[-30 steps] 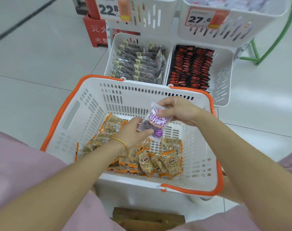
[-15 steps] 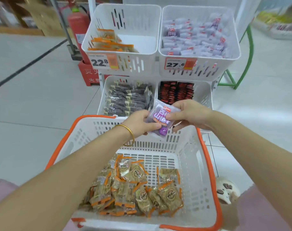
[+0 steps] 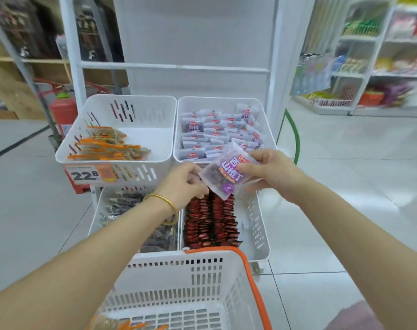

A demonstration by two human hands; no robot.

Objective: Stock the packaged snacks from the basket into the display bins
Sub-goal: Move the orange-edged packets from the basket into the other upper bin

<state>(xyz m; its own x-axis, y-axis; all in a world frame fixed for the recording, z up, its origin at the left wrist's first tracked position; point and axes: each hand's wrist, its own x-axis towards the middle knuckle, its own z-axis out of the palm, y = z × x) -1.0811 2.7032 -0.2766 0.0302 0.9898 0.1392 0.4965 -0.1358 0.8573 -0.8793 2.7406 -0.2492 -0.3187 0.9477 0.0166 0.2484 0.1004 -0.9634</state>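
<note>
Fingers [image 3: 193, 181] pinch a packet [image 3: 223, 177]; glossy pale floor [image 3: 345, 191] around.

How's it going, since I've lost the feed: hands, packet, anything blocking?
Left hand and right hand both pinch the purple packet. Packet held just in front of upper right bin, which holds matching packets. Nothing seen between them.

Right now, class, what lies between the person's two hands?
In the head view, one purple-labelled snack packet spans the gap, pinched by the left hand at one edge and the right hand at the other.
</note>
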